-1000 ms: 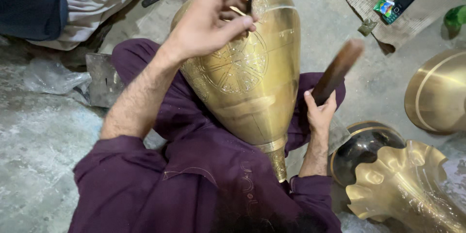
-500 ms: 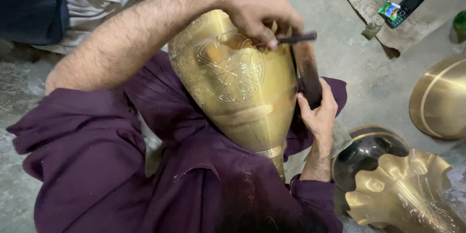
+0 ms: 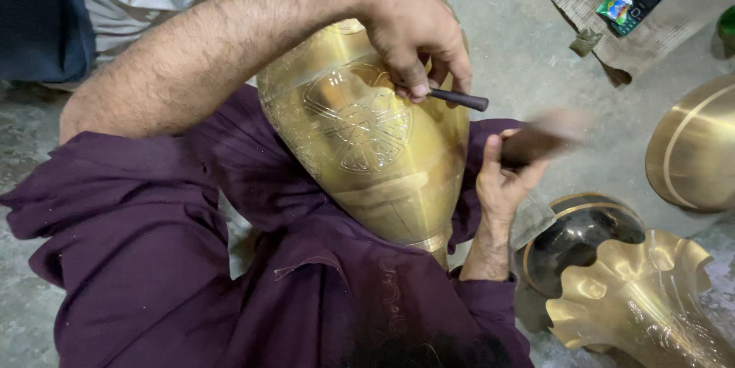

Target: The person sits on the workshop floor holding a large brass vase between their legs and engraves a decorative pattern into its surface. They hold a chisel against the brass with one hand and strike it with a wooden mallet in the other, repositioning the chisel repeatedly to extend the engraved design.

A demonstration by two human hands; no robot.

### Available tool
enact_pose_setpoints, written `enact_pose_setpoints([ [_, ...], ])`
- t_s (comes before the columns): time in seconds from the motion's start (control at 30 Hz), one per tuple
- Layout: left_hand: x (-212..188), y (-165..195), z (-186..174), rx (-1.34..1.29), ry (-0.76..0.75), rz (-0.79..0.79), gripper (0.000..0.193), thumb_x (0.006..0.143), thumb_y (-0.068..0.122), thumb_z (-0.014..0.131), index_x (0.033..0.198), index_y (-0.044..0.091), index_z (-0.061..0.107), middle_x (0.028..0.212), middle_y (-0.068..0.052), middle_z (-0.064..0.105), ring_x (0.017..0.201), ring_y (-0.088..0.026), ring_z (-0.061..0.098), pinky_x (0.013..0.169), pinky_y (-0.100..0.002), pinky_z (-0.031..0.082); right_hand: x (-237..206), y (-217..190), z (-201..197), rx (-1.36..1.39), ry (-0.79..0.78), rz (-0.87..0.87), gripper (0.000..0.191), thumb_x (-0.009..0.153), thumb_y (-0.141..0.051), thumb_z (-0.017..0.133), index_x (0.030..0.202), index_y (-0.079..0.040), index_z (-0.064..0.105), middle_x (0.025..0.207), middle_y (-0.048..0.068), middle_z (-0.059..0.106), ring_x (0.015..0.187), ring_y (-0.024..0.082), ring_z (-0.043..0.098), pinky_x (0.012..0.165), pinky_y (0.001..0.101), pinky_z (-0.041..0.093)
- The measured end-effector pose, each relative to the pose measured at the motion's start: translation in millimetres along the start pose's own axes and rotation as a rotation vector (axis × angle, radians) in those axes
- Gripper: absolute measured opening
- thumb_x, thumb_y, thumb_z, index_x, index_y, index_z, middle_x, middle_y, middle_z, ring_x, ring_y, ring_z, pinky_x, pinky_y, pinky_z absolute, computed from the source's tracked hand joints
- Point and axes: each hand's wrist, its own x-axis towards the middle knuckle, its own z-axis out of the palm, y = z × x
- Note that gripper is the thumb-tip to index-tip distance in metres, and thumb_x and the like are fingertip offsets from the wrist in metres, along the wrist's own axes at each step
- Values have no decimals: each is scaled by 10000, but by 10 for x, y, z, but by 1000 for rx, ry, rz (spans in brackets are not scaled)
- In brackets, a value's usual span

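Head view: engraving step under way on a brass vase (image 3: 367, 138) lying tilted across the person's lap, its medallion pattern facing up. Left hand (image 3: 409, 27) is pinched closed on a dark chisel (image 3: 458, 98) with its tip against the vase's right flank; right hand (image 3: 505, 176) is wrapped around a blurred wooden mallet (image 3: 540, 142) just right of the chisel. Next move likely needs a square hit on the chisel's free end while the tip holds its line.
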Motion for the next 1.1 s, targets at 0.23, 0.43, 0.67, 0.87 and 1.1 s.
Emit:
enact_pose_setpoints([
  [0.23, -95, 10, 29, -35, 78, -39, 523, 904, 202, 704, 1409, 226, 567, 1012, 18, 791, 881, -147, 771, 804, -386, 594, 47, 128, -45, 210, 12, 190, 569, 1071, -6, 742, 1504, -6, 373, 1158, 85, 623, 1075, 168, 603, 976, 315, 525],
  [0.43, -105, -156, 116, 0, 251, 110, 544, 897, 183, 749, 1409, 164, 568, 1026, -49, 777, 883, -180, 753, 745, -379, 588, 129, 174, -84, 155, -27, 241, 631, 1049, -1, 753, 1547, 9, 365, 1224, 85, 628, 1124, 169, 617, 1022, 338, 531],
  [0.67, -199, -225, 233, -96, 372, 107, 490, 908, 185, 737, 1374, 149, 591, 1018, -55, 771, 880, -185, 771, 744, -370, 608, 393, 107, -132, -32, -196, 60, 632, 1040, 17, 758, 1553, -15, 390, 1222, 118, 631, 1090, 178, 616, 975, 323, 533],
  [0.87, -309, -266, 365, 28, 625, 181, 499, 935, 157, 766, 1393, 83, 583, 1036, -95, 758, 906, -229, 742, 751, -398, 589, 748, -54, -267, -172, -310, -94, 551, 1020, -12, 784, 1467, 9, 462, 1129, 118, 659, 1000, 193, 650, 914, 326, 554],
  [1.1, -357, -404, 671, -88, 874, 140, 490, 973, 147, 766, 1415, 77, 565, 1057, -86, 764, 932, -186, 771, 774, -347, 613, 1347, -417, -377, -127, -454, -42, 471, 1008, -75, 766, 1391, 12, 505, 1079, 164, 655, 969, 229, 666, 866, 340, 562],
])
